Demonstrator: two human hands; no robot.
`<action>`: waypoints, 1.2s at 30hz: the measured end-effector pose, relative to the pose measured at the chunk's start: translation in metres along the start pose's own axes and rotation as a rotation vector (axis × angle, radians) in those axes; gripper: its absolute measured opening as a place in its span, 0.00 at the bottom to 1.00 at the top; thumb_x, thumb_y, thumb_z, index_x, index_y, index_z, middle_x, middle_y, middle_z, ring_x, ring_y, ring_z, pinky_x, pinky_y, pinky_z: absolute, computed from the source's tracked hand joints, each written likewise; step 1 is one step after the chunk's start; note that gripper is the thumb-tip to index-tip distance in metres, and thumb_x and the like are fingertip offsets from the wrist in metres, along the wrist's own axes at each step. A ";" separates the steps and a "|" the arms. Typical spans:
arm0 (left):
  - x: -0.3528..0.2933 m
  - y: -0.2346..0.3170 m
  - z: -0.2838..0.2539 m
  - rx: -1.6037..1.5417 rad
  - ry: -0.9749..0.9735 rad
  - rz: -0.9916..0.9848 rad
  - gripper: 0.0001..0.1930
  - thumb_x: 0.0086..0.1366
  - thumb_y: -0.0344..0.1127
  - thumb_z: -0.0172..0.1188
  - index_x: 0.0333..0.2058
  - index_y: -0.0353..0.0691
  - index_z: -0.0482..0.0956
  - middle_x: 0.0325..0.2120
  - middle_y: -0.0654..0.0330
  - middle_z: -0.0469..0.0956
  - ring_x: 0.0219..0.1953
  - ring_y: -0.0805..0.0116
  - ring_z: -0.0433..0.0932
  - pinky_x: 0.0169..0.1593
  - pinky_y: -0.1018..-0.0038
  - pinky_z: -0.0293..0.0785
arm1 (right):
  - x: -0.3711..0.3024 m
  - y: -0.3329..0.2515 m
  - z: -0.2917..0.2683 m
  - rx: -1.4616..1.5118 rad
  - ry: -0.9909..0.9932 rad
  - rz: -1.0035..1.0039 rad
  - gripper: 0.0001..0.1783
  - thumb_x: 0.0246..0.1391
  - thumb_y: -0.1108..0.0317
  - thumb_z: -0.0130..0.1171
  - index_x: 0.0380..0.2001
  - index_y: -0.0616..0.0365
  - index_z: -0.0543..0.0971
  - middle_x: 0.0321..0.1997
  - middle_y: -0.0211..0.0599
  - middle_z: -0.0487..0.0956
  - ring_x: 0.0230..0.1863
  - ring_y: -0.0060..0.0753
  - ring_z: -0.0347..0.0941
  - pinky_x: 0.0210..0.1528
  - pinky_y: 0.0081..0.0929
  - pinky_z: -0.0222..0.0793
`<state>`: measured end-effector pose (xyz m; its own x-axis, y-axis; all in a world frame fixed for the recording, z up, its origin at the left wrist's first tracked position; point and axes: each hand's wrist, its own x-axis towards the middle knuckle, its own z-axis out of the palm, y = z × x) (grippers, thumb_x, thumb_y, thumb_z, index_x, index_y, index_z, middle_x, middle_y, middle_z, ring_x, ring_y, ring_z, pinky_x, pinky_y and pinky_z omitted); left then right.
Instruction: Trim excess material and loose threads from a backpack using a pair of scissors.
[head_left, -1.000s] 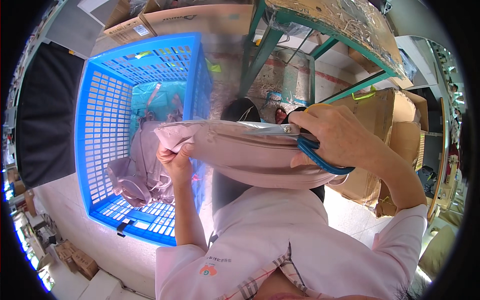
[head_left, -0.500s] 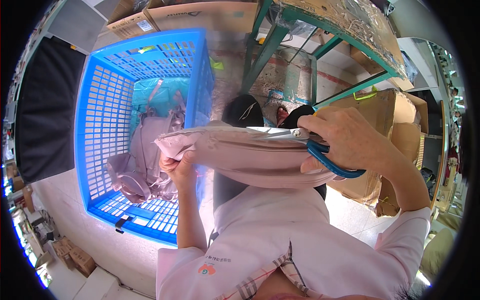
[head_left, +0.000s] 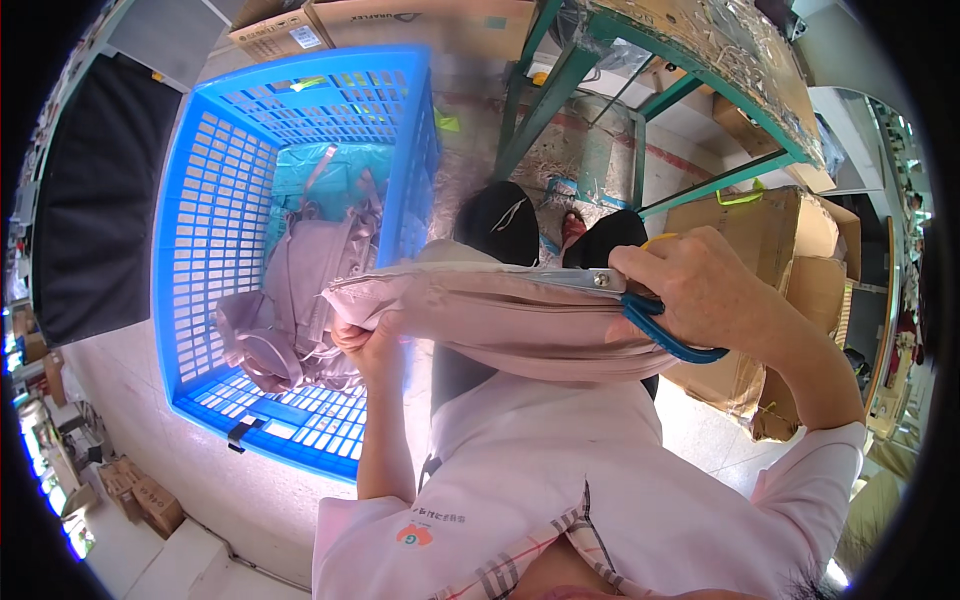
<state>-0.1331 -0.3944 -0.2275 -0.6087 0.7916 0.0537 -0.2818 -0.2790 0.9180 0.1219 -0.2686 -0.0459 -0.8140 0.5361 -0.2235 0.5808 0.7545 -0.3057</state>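
Note:
Across my lap stretches a dusty-pink fabric piece [head_left: 500, 323] with long seams, perhaps part of a bag. My left hand [head_left: 368, 345] pinches its left end, where the edge looks frayed. Blue-handled scissors [head_left: 672, 330] are gripped in my right hand [head_left: 690, 285] at the other end. Their blades lie nearly together along the upper edge of the fabric, pointing left. Some right-hand fingers are hidden behind the handles and cloth.
A blue plastic crate [head_left: 170, 300] on my left holds more pink strapped pieces [head_left: 310, 265] and a turquoise wrapping [head_left: 320, 170]. Ahead stands a green-framed table [head_left: 640, 180] with a worn top. Cardboard boxes [head_left: 735, 245] are at my right.
The scissor blades, spread apart before, are now closed together along the fabric edge. Fabric and both hands sit slightly lower and further right in the picture, as the view has shifted a little.

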 end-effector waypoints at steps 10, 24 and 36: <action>-0.011 -0.016 -0.022 0.049 0.025 0.038 0.18 0.43 0.29 0.68 0.33 0.36 0.70 0.34 0.60 0.74 0.37 0.70 0.73 0.46 0.74 0.68 | 0.014 -0.006 -0.008 -0.019 -0.043 0.046 0.29 0.34 0.42 0.61 0.29 0.57 0.72 0.21 0.45 0.71 0.27 0.44 0.70 0.27 0.36 0.66; -0.013 -0.012 -0.022 -0.051 -0.009 -0.040 0.19 0.43 0.29 0.68 0.34 0.37 0.70 0.35 0.59 0.74 0.37 0.69 0.73 0.46 0.73 0.68 | 0.029 -0.002 -0.008 0.010 -0.085 -0.035 0.27 0.37 0.41 0.58 0.29 0.56 0.74 0.22 0.43 0.69 0.28 0.42 0.69 0.28 0.34 0.66; -0.013 -0.004 -0.008 -0.100 0.003 -0.092 0.20 0.43 0.29 0.68 0.35 0.36 0.70 0.34 0.60 0.74 0.37 0.70 0.73 0.46 0.75 0.68 | 0.033 -0.004 -0.009 0.068 -0.117 -0.040 0.27 0.38 0.42 0.58 0.26 0.57 0.72 0.20 0.45 0.70 0.25 0.46 0.70 0.28 0.35 0.66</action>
<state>-0.1298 -0.4078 -0.2353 -0.5791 0.8147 -0.0297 -0.4088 -0.2586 0.8752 0.0928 -0.2504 -0.0433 -0.8327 0.4556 -0.3147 0.5503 0.7447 -0.3776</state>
